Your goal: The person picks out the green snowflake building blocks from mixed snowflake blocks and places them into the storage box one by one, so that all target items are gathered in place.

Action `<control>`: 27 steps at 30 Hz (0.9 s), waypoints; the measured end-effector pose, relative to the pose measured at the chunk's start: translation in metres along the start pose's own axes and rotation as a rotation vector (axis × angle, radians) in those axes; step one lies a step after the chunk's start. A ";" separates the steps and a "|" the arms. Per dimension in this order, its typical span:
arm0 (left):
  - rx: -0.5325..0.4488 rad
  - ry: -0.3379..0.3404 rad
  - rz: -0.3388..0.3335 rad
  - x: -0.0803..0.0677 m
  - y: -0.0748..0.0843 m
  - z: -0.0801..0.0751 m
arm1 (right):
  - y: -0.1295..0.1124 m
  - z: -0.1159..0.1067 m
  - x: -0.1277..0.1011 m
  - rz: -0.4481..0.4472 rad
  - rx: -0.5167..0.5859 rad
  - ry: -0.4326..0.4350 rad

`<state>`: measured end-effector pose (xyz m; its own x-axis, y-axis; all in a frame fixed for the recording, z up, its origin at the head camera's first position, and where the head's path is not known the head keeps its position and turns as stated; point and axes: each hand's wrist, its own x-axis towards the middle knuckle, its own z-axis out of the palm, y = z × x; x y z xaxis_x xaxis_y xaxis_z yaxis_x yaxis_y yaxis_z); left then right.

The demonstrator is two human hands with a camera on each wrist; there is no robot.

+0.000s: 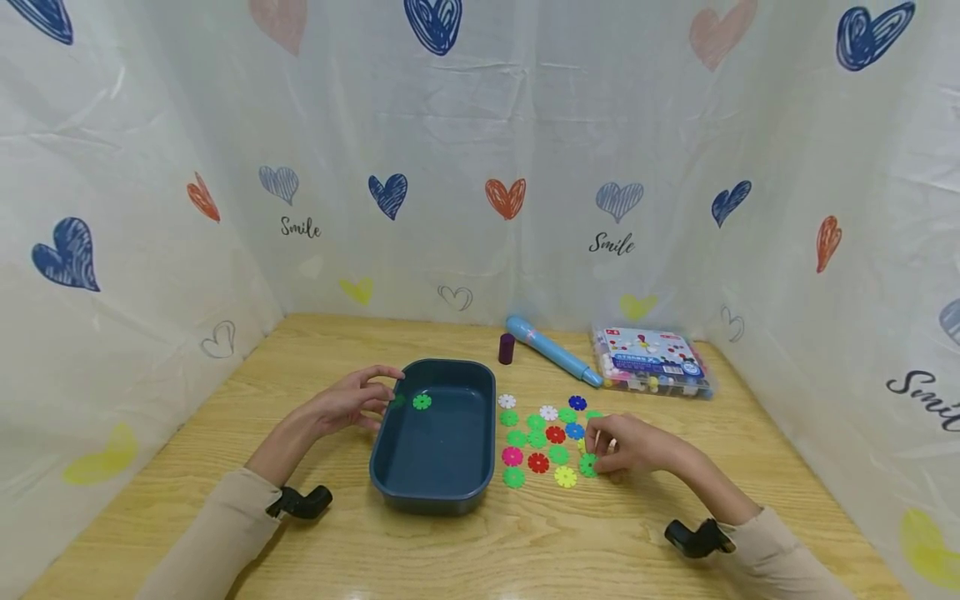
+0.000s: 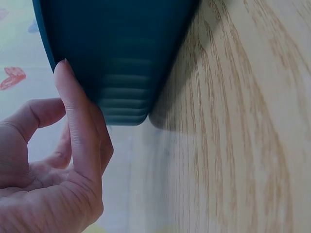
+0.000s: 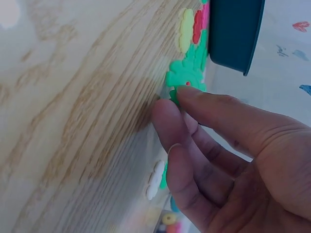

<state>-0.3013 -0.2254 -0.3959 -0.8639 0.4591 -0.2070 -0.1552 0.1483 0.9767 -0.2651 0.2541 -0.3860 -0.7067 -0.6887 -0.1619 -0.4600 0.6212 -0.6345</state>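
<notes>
Heart-print curtain [image 1: 450, 258] behind, pale wooden worktop [image 1: 525, 554] in front, and we join it with nearly everything left to collect! Dark blue tray [image 1: 433, 492] at centre, and what's inside? Just one green disc [image 1: 422, 402], lying on the tray floor towards eleven o'clock. Over to three o'clock of the tray, that's where the crowd is: more than a dozen loose discs [image 1: 537, 438], green, red, white, blue, yellow and pink, scattered flat on the wood.

Look at the right hand [image 1: 633, 443], on the three o'clock side of that spread: thumb and finger have a grip on another disc [image 1: 587, 465], pinched at its edge, low by the surface. Left hand [image 1: 352, 401], ten o'clock of the tray, fingers against the wall by the rim, grip loose, nothing clutched.

So, if the tray's the target, call it barely begun: one in, one pinched, the rest outside. Purple cap [image 1: 507, 349] at one o'clock, blue tube [image 1: 551, 348] at two, both untouched.
</notes>
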 end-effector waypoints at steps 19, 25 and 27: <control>-0.009 -0.001 0.004 0.000 -0.002 -0.001 | 0.000 -0.011 0.001 -0.101 -0.102 0.111; -0.006 -0.005 0.009 0.000 -0.002 0.000 | -0.005 -0.011 0.005 -0.070 -0.036 0.103; -0.006 -0.007 0.010 0.000 -0.001 0.000 | -0.006 -0.011 0.006 -0.066 -0.040 0.100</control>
<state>-0.3014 -0.2255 -0.3974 -0.8618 0.4670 -0.1980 -0.1497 0.1389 0.9789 -0.2726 0.2505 -0.3746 -0.7232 -0.6893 -0.0438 -0.5269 0.5916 -0.6103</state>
